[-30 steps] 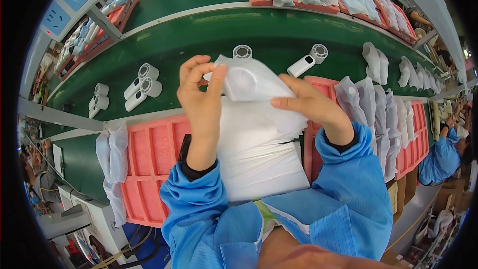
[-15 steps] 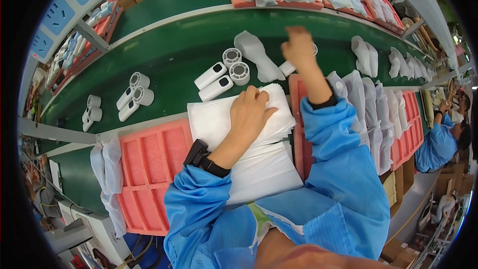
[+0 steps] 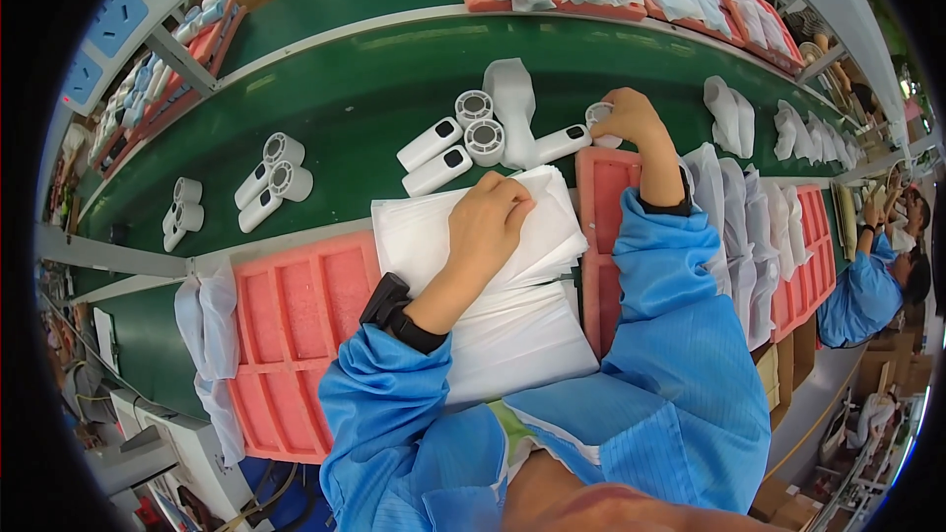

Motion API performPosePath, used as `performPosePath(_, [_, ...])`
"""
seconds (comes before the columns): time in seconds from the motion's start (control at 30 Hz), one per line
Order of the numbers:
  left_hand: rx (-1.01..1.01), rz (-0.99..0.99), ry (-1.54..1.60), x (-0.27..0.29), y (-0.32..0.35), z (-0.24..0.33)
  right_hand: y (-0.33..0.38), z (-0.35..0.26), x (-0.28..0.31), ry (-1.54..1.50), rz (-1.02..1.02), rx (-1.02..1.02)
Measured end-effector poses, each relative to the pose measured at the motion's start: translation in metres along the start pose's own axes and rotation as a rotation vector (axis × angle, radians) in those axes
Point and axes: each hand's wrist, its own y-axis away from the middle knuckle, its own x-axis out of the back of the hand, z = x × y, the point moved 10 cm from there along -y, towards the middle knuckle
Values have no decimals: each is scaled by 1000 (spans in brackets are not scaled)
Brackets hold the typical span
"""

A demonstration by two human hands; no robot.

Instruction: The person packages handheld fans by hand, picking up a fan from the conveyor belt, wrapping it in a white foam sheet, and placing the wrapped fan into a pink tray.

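Observation:
My right hand [image 3: 633, 118] is closed around the round vented head [image 3: 600, 115] of a white handheld device, whose handle [image 3: 564, 144] with a dark window lies toward the left on the green bench. My left hand [image 3: 485, 222] rests on a stack of thin white bags [image 3: 424, 236], its fingers curled together; whether they pinch a bag is hidden. Just beyond the stack lie two more white devices [image 3: 437, 170], side by side with round heads to the right. A device wrapped in a translucent white bag [image 3: 509, 103] lies against those heads.
Pink trays flank the stack: one with bare compartments [image 3: 281, 335] at left, others at right holding wrapped devices [image 3: 734, 227]. More bare devices [image 3: 271, 182] lie leftward. Wrapped ones fill pink trays [image 3: 552, 5] on the upper shelf. A co-worker in blue [image 3: 862, 296] sits far right.
My right hand has come down and slightly right onto the device's head. The wrapped device has shifted and turned more upright in view. My left hand's fingers have drawn together on the stack.

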Motion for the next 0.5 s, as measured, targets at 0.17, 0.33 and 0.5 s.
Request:
performPosePath(0.17, [140, -43, 270, 9, -1, -18, 22, -29, 32, -230, 123, 23])
performPosePath(0.33, [175, -29, 431, 21, -1, -27, 43, -73, 26, -417, 277, 202])
performPosePath(0.5, [244, -41, 502, 31, -1, -35, 63, -118, 8, -326, 250, 339])
